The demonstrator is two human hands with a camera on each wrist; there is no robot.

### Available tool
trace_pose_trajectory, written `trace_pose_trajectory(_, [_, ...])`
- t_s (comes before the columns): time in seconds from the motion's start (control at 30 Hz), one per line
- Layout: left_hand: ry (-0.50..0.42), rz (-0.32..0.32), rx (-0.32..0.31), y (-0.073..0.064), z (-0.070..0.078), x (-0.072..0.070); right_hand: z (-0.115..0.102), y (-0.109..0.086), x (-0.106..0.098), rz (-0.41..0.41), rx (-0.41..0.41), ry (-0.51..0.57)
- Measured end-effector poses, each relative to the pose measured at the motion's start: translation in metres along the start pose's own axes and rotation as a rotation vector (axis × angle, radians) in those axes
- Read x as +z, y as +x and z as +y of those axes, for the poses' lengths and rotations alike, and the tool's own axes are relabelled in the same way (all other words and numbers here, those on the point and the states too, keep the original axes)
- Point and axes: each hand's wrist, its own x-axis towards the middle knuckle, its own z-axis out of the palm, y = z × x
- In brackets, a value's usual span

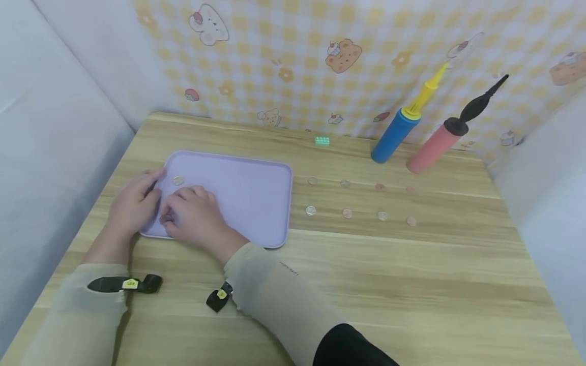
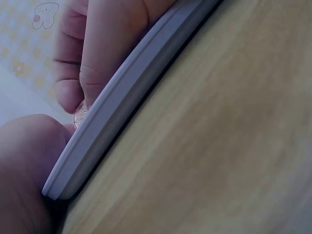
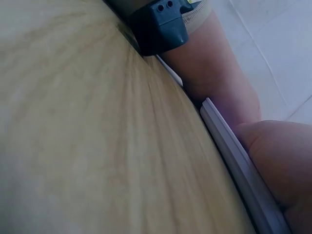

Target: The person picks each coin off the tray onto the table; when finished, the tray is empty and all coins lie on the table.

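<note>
A lilac tray lies flat on the wooden table. My right hand is over its near left part, fingertips drawn together. In the left wrist view those fingertips pinch a coin, tilted on edge just behind the tray rim; most of it is hidden. Against the left rim rests my left hand, its index finger straight along the edge and its thumb at the rim. A silvery coin lies on the tray near the left fingertips. The right wrist view shows mostly tabletop and the tray's side.
To the right of the tray, several coins lie in two rows, some silvery, some coppery. A mint toy brick sits behind them. A blue-and-yellow pump and a pink-and-black pump stand at the back right, before a patterned cloth.
</note>
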Motion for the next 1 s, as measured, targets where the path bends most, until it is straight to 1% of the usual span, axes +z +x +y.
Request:
trace_pose_trajectory(0.1, [-0.006,-0.002,0.004,-0.002,-0.001,-0.001,0.0,0.0,0.002,0.029,-0.102,0.025])
trace_pose_trajectory(0.17, [-0.007,-0.006,0.006,-0.002,-0.001,-0.002,0.0,0.0,0.003,0.05,-0.154,0.039])
trace_pose_trajectory(0.3, [-0.006,-0.01,0.002,-0.003,-0.001,-0.002,0.002,0.0,0.006,0.089,-0.213,0.03])
trace_pose_trajectory(0.47, [0.001,-0.008,-0.006,-0.002,0.0,-0.002,0.003,0.0,0.006,0.092,-0.223,0.011])
trace_pose_trajectory(0.53, [0.004,-0.009,-0.009,-0.002,0.001,-0.002,0.003,-0.001,0.006,0.078,-0.214,0.023])
trace_pose_trajectory(0.63, [0.008,-0.013,-0.016,-0.001,0.002,-0.002,0.005,-0.001,0.005,0.085,-0.213,0.066])
trace_pose_trajectory(0.77, [0.013,-0.022,-0.023,0.0,0.003,-0.001,0.008,-0.003,0.003,0.16,-0.227,0.192])
trace_pose_trajectory(0.87, [0.011,-0.027,-0.035,0.0,0.004,-0.001,0.011,-0.003,0.002,0.201,-0.212,0.312])
trace_pose_trajectory(1.0, [0.007,-0.029,-0.047,-0.001,0.004,-0.001,0.013,-0.003,0.001,0.204,-0.166,0.423])
